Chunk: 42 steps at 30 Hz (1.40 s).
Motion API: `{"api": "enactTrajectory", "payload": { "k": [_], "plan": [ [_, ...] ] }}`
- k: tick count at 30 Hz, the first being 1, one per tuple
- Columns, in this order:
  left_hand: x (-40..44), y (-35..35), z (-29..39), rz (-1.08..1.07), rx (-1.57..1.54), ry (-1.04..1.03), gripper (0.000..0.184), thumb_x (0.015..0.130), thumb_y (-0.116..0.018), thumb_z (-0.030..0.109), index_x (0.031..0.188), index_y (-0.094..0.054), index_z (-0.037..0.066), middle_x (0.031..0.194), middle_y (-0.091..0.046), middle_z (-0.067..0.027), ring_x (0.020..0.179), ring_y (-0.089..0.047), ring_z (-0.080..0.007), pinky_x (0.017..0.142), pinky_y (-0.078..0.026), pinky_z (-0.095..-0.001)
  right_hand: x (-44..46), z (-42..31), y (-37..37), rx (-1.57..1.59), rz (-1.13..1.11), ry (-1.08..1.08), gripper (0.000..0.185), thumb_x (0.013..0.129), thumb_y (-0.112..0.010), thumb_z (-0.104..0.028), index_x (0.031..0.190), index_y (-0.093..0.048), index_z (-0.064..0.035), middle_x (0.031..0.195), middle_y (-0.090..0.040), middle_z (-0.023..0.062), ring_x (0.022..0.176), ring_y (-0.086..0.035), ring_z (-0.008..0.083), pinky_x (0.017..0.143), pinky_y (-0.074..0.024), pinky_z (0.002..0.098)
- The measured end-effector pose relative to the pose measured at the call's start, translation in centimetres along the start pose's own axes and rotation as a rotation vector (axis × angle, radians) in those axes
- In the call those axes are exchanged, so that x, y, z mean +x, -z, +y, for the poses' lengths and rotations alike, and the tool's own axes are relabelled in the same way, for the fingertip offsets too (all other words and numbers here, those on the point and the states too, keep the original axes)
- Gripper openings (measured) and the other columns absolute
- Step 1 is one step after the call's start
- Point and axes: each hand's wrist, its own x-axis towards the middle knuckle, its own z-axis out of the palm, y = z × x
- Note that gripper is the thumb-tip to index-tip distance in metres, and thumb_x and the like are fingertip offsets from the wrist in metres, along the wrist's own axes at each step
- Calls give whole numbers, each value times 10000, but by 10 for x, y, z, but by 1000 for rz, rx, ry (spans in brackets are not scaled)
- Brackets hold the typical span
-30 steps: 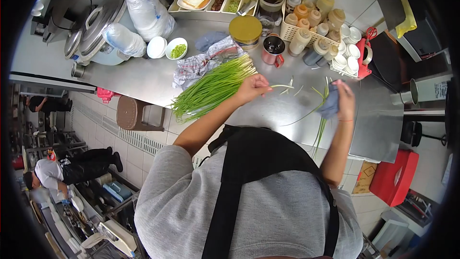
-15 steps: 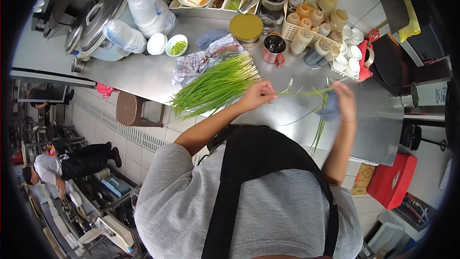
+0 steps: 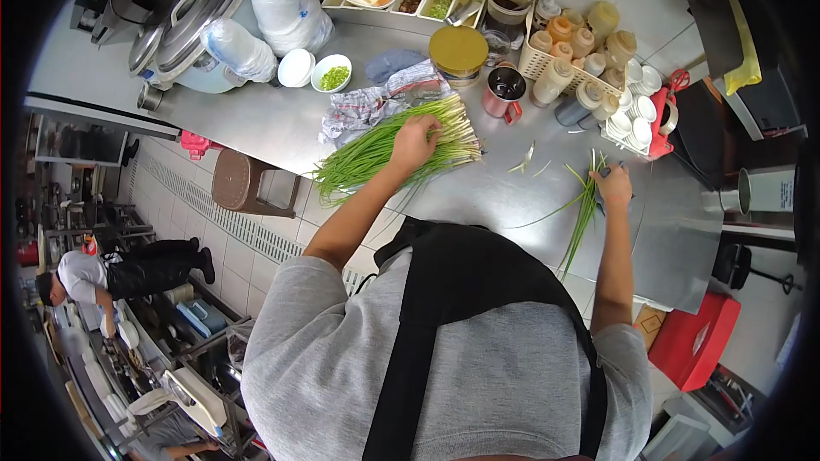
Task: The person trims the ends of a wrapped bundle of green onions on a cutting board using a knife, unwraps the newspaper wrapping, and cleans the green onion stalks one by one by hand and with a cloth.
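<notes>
A large bunch of green onions point(image 3: 367, 149), white ends to the right, lies on crumpled newspaper point(image 3: 363, 111). My left hand point(image 3: 414, 143) rests on this bunch near the white ends. Its fingers are curled in a pinch among the stalks; their tips are partly hidden. Farther right, a smaller bunch of green onions point(image 3: 583, 218) extends over the counter's front edge. At its upper end my right hand point(image 3: 613, 185) is closed around the stalks. Something blue-grey shows beside that hand, mostly hidden. Between the bunches lie a few loose peeled scraps point(image 3: 527, 156).
On the steel counter point(image 3: 504, 196) stand a red mug point(image 3: 501, 102), a gold-lidded tub point(image 3: 459, 53), a basket of squeeze bottles point(image 3: 540, 64) and a bowl of chopped greens point(image 3: 331, 73). A stool point(image 3: 243, 181) is at left. Another person point(image 3: 85, 277) works behind.
My left hand has moved left from a stalk stretched between both hands onto the large bunch. My right hand has lowered to the upper end of the small bunch.
</notes>
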Motion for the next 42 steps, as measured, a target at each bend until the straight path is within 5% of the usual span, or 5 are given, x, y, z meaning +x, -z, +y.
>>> {"api": "enactTrajectory", "payload": {
  "k": [8,18,28,35,42],
  "plan": [
    [27,2,-25,-13,277,-170,187,754,-593,41,934,-578,91,866,-632,-114,854,-594,-320,774,-450,-425,-14,-26,-38,153,-303,91,383,689,-740,-373,950,-701,-96,1032,-642,163,981,-605,313,860,-474,382],
    [43,29,-43,155,224,-35,151,761,-544,49,905,-573,84,813,-621,-164,772,-592,-360,691,-466,-469,-19,11,1,299,40,19,323,728,-720,-341,890,-714,-61,875,-673,161,812,-650,291,749,-503,337],
    [34,-29,-31,-219,150,12,189,739,-590,25,916,-573,88,864,-643,-152,783,-624,-335,704,-507,-406,-73,-96,-25,1990,-978,-184,363,886,-604,-212,1202,-523,-51,1021,-593,60,943,-584,190,868,-470,333],
    [38,-15,27,-340,-795,191,306,751,-666,-51,984,-494,46,810,-649,-90,763,-641,-125,680,-510,-249,-95,-172,-25,2135,-801,-19,503,848,-616,-58,1295,-387,-76,1120,-549,66,1052,-542,189,931,-440,349],
    [28,-16,84,-422,-709,113,340,750,-663,-63,985,-440,43,798,-643,-84,744,-631,-124,659,-508,-249,-90,-194,-36,1983,-509,-39,274,862,-633,-79,1128,-582,-37,963,-605,22,833,-578,105,729,-488,256]
  ]
}}
